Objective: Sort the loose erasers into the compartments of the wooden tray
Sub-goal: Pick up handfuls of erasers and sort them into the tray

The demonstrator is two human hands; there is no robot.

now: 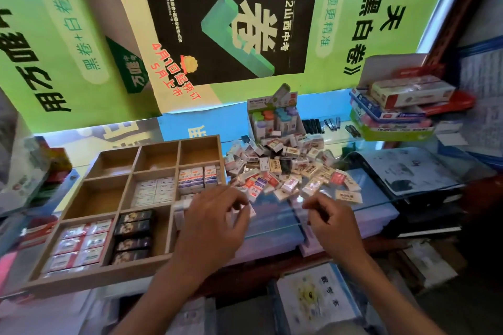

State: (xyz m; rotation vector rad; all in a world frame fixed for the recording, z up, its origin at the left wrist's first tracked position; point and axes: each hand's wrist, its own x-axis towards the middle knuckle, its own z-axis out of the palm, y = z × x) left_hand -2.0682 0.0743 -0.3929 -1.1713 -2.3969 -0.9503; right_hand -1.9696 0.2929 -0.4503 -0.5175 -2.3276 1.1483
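You're partway through. The tray (81,284) sits at your left on the glass counter (375,207), and four of its compartments already hold neat rows: white-and-red erasers (79,242) near left, black ones (132,236) beside them, pale ones (153,191) in the middle, blue-striped ones (197,177) middle right. The near-right compartment is mostly hidden by your left hand (215,223); something white shows there. The three far compartments and middle-left one are bare. Plenty is left: the pile (285,168) lies just right of the tray, many small wrapped blocks, mostly white with red, some dark, jumbled at all angles. Your left hand has fingers curled, seemingly pinching a white eraser (249,211) at the tray's right edge, though it's blurred. Your right hand (330,223) hovers near the pile's front, fingers curled; what it holds I can't tell.
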